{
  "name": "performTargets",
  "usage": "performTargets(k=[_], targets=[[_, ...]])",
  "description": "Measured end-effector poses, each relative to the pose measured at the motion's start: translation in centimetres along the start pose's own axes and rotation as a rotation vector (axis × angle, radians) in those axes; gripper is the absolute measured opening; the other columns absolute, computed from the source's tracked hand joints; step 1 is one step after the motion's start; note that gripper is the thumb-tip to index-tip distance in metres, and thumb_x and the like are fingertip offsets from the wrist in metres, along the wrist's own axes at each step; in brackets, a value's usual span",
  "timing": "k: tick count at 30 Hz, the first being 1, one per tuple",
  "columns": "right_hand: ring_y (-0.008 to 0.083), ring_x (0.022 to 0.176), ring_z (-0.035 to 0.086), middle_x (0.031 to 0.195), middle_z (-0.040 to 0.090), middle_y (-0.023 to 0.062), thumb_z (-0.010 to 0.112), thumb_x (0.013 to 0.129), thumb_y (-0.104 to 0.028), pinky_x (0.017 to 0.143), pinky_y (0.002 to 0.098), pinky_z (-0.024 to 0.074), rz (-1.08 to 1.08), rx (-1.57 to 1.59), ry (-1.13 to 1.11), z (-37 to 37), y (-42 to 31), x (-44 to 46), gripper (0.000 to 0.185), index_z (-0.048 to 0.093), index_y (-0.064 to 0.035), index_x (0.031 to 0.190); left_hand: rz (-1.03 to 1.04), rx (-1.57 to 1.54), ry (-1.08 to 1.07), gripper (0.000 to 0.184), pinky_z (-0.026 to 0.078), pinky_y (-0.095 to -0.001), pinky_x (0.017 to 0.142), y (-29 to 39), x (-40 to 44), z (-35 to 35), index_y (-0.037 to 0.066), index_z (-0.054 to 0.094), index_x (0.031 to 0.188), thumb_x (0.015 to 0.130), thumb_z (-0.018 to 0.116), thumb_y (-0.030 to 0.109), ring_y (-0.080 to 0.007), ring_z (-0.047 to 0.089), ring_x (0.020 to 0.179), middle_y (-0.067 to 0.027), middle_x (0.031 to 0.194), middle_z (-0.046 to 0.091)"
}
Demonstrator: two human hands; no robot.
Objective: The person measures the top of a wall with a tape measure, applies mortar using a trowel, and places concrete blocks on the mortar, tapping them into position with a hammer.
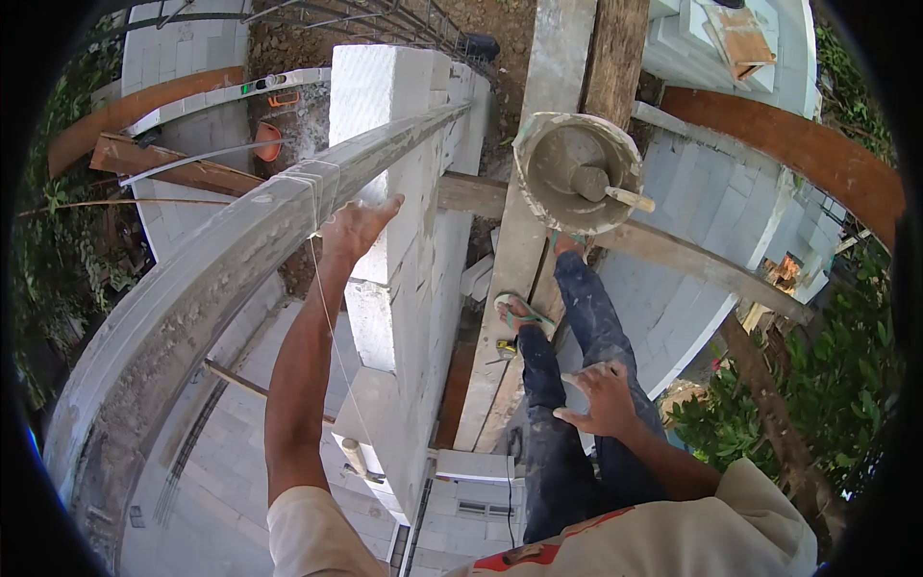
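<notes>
My left hand point(354, 231) is raised beside the white block wall point(370, 106), just under a long grey beam point(231, 216). One digit stretches out against the block's face; the other fingers are foreshortened near the beam. A thin string point(332, 327), wound around the beam, runs down past this hand and along my forearm; whether my fingers touch it is unclear. Above my thigh, my right hand point(608, 399) is empty with thumb and fingers apart. A mortar-crusted bucket point(529, 183) stands on the planks by my feet, holding a trowel or scoop point(630, 199) with a wooden handle.
I stand on narrow wooden planks point(495, 370) high above the floor, where a yellow tape measure point(506, 348) lies. A crosspiece point(711, 260) runs beneath them. A wooden-handled tool point(358, 460) rests on a lower block ledge. Steel rebar point(404, 24) stands beyond the wall.
</notes>
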State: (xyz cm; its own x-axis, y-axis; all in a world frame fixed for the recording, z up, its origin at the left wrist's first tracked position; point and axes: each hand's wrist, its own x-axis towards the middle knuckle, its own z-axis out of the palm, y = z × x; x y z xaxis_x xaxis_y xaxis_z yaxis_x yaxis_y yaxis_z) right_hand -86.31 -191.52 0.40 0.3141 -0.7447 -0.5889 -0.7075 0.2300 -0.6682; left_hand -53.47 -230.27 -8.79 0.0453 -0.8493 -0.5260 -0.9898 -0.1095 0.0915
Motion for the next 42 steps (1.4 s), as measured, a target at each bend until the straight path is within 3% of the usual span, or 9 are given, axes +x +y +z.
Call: performTargets(k=[8,14,23,26,28,31,36,40,42], targets=[[0.0307,0.111,0.062,0.113,0.071,0.0092,0.075,0.085,-0.068,0.105,0.0527,0.0354,-0.014,0.005,0.024,0.7,0.3,-0.3,0.069,0.074,-0.0129,0.127,0.006,-0.117,-0.109,0.098,0.054,-0.0495,0.103,0.5,-0.1,-1.4,-0.013,0.058,0.136,0.072,0.092,0.054,-0.0456,0.07,0.114,-0.0338,0.123,0.07],[0.0298,0.111,0.062,0.112,0.071,0.0088,0.077,0.084,-0.066,0.105,0.0525,0.0354,-0.052,-0.022,0.063,0.8,0.5,-0.9,0.069,0.074,-0.0128,0.127,0.096,-0.077,0.064,0.094,0.054,-0.0497,0.103,-0.5,-0.2,-0.1,-0.011,0.061,0.133,0.071,0.092,0.053,-0.0449,0.07,0.116,-0.0333,0.122,0.07],[0.0288,0.113,0.065,0.112,0.074,0.0065,0.075,0.086,-0.065,0.106,0.0531,0.0365,-0.047,-0.082,0.126,3.4,-0.2,-3.5,0.065,0.075,-0.0126,0.124,0.191,-0.22,0.075,0.107,0.043,-0.0515,0.116,-1.4,-0.5,-0.2,-0.002,0.039,0.154,0.076,0.092,0.049,-0.0418,0.052,0.14,-0.0287,0.152,0.049],[0.029,0.113,0.065,0.113,0.074,0.0064,0.074,0.086,-0.066,0.106,0.0529,0.0365,-0.031,-0.107,0.134,4.9,-0.1,-4.5,0.066,0.075,-0.0131,0.125,0.152,-0.164,0.106,0.102,0.044,-0.0519,0.115,-1.9,-0.1,0.5,-0.003,0.043,0.148,0.075,0.092,0.049,-0.0431,0.054,0.136,-0.0282,0.145,0.053],[0.0299,0.115,0.063,0.114,0.071,0.01,0.072,0.088,-0.068,0.107,0.053,0.0349,-0.021,-0.077,0.113,5.8,0.0,-5.0,0.069,0.074,-0.0114,0.127,0.25,-0.213,0.193,0.127,0.038,-0.0507,0.123,-2.6,0.2,1.3,-0.02,0.031,0.152,0.07,0.097,0.051,-0.0504,0.046,0.145,-0.0418,0.152,0.044],[0.0297,0.116,0.063,0.117,0.071,0.0099,0.072,0.089,-0.067,0.108,0.0528,0.0345,-0.013,-0.083,0.116,6.5,-0.3,-5.5,0.068,0.073,-0.0119,0.128,0.238,-0.227,0.093,0.133,0.035,-0.0507,0.126,-2.1,0.0,0.1,-0.02,0.024,0.156,0.071,0.097,0.051,-0.0508,0.041,0.15,-0.0429,0.158,0.037],[0.0278,0.124,0.062,0.125,0.072,0.0082,0.074,0.089,-0.06,0.11,0.0513,0.0359,-0.012,-0.193,0.099,7.7,0.1,-6.2,0.064,0.07,-0.0137,0.133,0.198,-0.23,0.041,0.128,0.031,-0.0517,0.128,-7.6,1.0,0.8,-0.013,0.025,0.164,0.086,0.065,0.08,-0.0496,0.039,0.153,-0.0381,0.162,0.04],[0.0316,0.135,0.056,0.139,0.067,0.0124,0.076,0.089,-0.05,0.117,0.0529,0.0348,0.003,-0.33,0.032,9.4,1.2,-6.8,0.066,0.066,-0.0103,0.141,0.046,-0.81,0.202,0.093,0.038,-0.0466,0.124,-10.3,-9.3,-5.7,-0.01,0.035,0.162,0.099,0.072,0.048,-0.042,0.05,0.148,-0.0333,0.159,0.048],[0.0334,0.137,0.055,0.143,0.065,0.0137,0.076,0.089,-0.048,0.119,0.0536,0.0343,-0.008,-0.431,0.014,9.8,1.4,-6.8,0.067,0.065,-0.0091,0.142,-0.037,-0.998,0.667,0.069,0.045,-0.0418,0.118,-8.6,-19.0,-9.2,-0.009,0.043,0.156,0.104,0.07,0.026,-0.0334,0.059,0.139,-0.0273,0.15,0.057]])
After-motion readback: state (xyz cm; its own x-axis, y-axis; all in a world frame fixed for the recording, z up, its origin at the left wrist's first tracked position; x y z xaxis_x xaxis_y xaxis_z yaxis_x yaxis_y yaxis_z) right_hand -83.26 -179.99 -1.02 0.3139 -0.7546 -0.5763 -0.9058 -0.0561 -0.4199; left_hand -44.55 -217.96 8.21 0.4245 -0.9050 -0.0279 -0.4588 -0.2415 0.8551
